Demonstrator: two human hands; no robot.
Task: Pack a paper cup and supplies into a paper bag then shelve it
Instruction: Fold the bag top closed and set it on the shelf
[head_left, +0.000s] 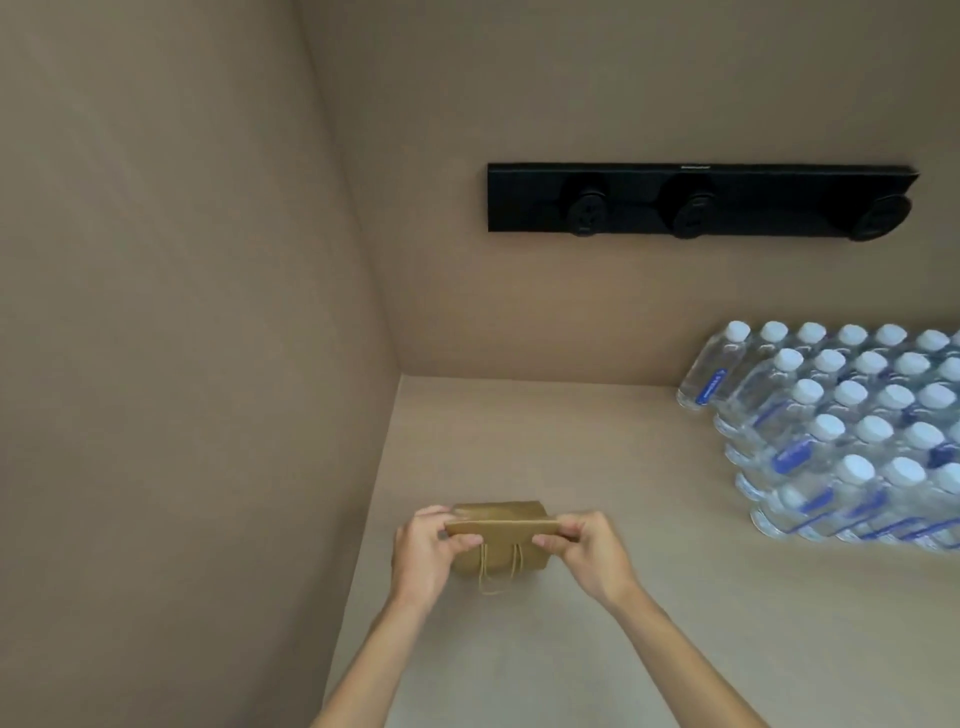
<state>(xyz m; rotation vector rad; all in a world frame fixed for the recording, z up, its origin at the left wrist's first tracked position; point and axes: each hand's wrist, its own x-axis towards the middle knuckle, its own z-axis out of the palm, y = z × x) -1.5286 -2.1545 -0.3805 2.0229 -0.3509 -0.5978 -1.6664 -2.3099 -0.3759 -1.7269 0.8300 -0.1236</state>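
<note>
Both hands pinch the folded top of the bag (496, 540), the left hand (422, 556) at its left end, the right hand (589, 553) at its right, fingers curled over the fold. Between them the bag stands on the shelf (571, 441), its handles (500, 571) hanging down the near side. Well beyond the right hand stand bottles (852, 431). Farther back, a black strip (696, 200) sits on the wall.
</note>
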